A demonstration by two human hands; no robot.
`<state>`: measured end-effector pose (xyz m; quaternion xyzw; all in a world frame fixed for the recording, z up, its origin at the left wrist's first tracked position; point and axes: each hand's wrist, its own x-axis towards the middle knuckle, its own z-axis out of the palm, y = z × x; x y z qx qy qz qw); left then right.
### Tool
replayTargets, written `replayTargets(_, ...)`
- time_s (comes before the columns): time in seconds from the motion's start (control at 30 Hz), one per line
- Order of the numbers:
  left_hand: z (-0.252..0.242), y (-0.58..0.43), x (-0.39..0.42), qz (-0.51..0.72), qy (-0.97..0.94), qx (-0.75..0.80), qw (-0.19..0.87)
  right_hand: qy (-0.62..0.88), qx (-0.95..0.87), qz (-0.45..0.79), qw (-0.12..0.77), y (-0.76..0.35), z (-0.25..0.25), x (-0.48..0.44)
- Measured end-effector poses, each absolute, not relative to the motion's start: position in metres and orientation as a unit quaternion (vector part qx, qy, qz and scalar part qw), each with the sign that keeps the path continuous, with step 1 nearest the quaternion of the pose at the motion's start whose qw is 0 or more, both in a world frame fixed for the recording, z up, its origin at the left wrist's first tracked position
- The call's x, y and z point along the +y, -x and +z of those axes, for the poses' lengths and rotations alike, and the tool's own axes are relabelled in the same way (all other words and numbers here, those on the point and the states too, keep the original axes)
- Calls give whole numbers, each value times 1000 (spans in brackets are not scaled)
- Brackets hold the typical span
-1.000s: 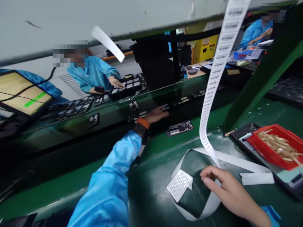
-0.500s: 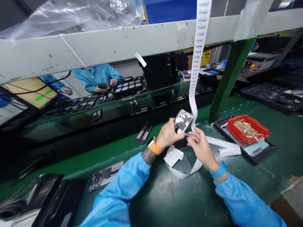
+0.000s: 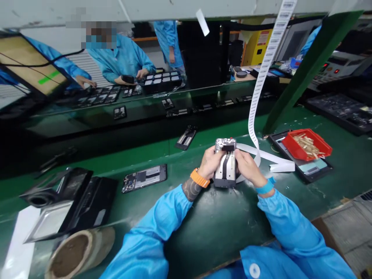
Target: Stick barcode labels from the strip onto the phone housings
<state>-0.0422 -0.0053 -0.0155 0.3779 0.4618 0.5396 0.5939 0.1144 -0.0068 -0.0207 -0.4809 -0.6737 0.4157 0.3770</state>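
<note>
An opened phone frame (image 3: 225, 166) is held upright between both hands, over the green bench, with its inner parts facing me. My left hand (image 3: 209, 162) grips its left edge, the thumb lying across the dark part near the top. On the right edge, my right hand (image 3: 247, 164) holds it with its thumb near the same part. A strip of printed labels (image 3: 269, 54) hangs down behind and to the right, its white tail lying on the bench behind my right hand. Another phone frame (image 3: 145, 178) lies left of my left forearm.
A red tray (image 3: 325, 149) of small tan pieces sits at right beside a green post (image 3: 296, 81). One more frame (image 3: 186, 137) lies behind. At lower left are black parts and a tape roll (image 3: 99, 240). Co-workers in blue (image 3: 122, 58) work across a dark conveyor (image 3: 145, 128).
The view has shifted lower. The phone frame has turned to show its full inner side, and my right hand has come onto its edge. The folded white sheet beneath is no longer visible.
</note>
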Motion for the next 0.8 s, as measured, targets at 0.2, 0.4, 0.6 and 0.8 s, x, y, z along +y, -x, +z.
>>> replayTargets(0.2,-9,46,-5,560,-219,376,705,420,-753,191,469,-112,-22,-17)
replayTargets(0.4,1,44,-18,545,-250,328,730,413,-790,100,442,-111,-19,-19)
replayTargets(0.6,7,44,-23,498,-262,365,742,396,-813,176,389,-122,-8,-18)
replayTargets(0.8,10,40,-27,451,-278,395,750,424,-809,221,341,-125,-5,-15)
